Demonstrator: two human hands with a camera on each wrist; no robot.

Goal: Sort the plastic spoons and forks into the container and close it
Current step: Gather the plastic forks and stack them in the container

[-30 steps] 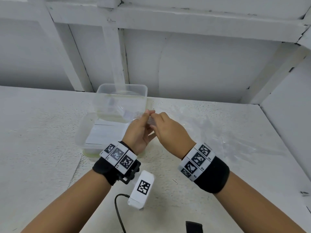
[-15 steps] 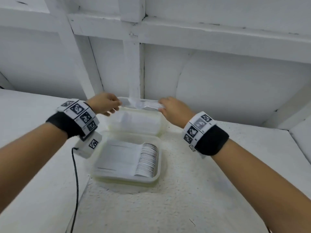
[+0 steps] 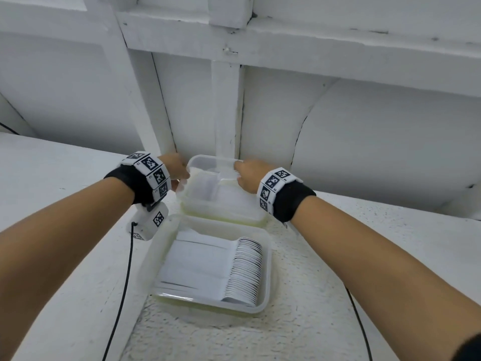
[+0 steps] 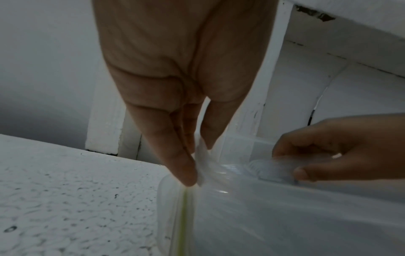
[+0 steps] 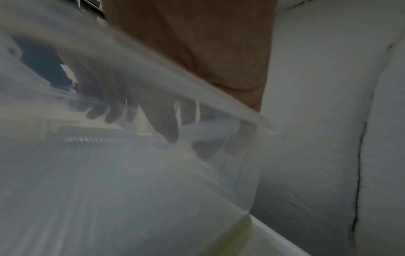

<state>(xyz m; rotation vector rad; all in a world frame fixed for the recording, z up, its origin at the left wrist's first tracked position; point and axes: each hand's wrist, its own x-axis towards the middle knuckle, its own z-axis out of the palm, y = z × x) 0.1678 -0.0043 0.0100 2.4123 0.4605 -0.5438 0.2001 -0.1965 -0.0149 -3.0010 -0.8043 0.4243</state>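
A clear hinged container lies open on the white table. Its near half [image 3: 268, 256] holds a neat row of stacked white spoons [image 3: 244, 269]. Over the far half [image 3: 216, 158], both hands hold a stack of clear forks [image 3: 208, 182] lowered inside the rim. My left hand [image 3: 177, 170] pinches the handle end [image 4: 203, 164]. My right hand [image 3: 247, 175] curls its fingers round the ridged tine end [image 4: 260, 168]. In the right wrist view the stack [image 5: 96, 136] and both hands show blurred through the clear wall.
The far half sits close against a white wall with a post [image 3: 226, 100] right behind it. A white marker-tagged box [image 3: 149, 222] hangs below my left wrist, trailing a black cable [image 3: 125, 282]. Another cable [image 3: 359, 321] runs under my right forearm.
Both hands carried the fork stack from mid-table out to the far half, then lowered it from above the rim down inside. The near half with the spoons has not moved.
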